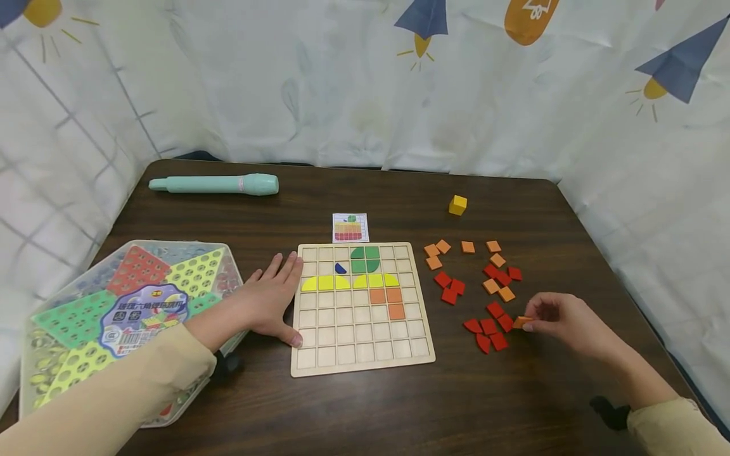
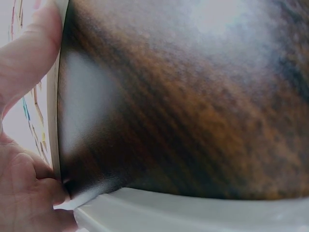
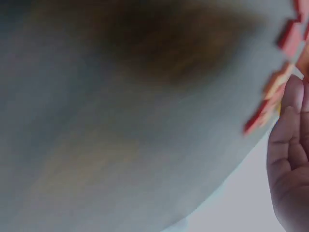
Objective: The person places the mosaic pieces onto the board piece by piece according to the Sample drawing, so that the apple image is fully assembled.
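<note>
A wooden grid board (image 1: 325,358) lies mid-table with green, yellow, orange and dark blue pieces set in its upper squares. My left hand (image 1: 270,301) rests with spread, straight fingers along the board's left edge; the left wrist view shows its thumb (image 2: 36,53) against the board's side. At the right, my right hand (image 1: 561,320) pinches an orange square tile (image 1: 521,322) between thumb and fingers. Red pieces (image 1: 488,326) lie just left of it. More orange tiles (image 1: 497,260) and red tiles (image 1: 450,296) are scattered farther back. A small picture card (image 1: 350,228) touches the board's top edge.
A clear plastic box (image 1: 122,247) with coloured perforated sheets and a label stands at the left, partly under my left forearm. A mint-green cylindrical object (image 1: 213,184) lies at the back left. A yellow cube (image 1: 458,205) sits at the back right. Printed curtains enclose the table.
</note>
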`<act>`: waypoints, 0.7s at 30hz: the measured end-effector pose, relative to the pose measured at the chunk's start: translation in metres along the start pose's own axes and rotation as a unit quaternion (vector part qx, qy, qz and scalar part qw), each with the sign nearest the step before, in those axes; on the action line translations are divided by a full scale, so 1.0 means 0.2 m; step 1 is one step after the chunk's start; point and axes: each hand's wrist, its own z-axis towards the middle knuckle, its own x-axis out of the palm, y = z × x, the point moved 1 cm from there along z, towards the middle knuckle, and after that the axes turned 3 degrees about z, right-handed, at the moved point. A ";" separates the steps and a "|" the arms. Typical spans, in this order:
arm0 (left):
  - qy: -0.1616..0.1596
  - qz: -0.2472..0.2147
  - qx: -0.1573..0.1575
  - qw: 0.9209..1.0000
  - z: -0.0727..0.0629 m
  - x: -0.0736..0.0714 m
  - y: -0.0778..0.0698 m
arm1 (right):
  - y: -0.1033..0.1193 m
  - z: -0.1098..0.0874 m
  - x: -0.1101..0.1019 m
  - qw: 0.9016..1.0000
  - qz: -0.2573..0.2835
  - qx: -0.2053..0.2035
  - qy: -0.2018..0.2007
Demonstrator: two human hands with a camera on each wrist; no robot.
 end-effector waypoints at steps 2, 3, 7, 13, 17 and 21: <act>-0.001 -0.001 0.001 1.000 0.00 0.00 0.00 | 0.06 0.04 0.01 0.999 0.039 -0.006 -0.005; -0.002 -0.003 0.001 1.000 0.00 0.00 0.00 | 0.10 0.06 0.02 0.998 0.061 -0.006 -0.005; -0.004 -0.007 0.004 1.000 -0.01 0.00 0.00 | 0.23 0.17 0.10 0.989 0.145 0.004 0.008; -0.002 -0.006 0.001 1.000 0.00 0.01 -0.01 | 0.40 0.34 0.23 0.970 0.241 0.015 0.037; -0.003 -0.003 -0.002 1.000 0.00 0.00 -0.01 | 0.53 0.43 0.31 0.971 0.232 -0.003 0.055; 0.000 0.000 -0.007 1.000 -0.01 -0.01 -0.01 | 0.66 0.49 0.41 0.980 0.182 -0.037 0.073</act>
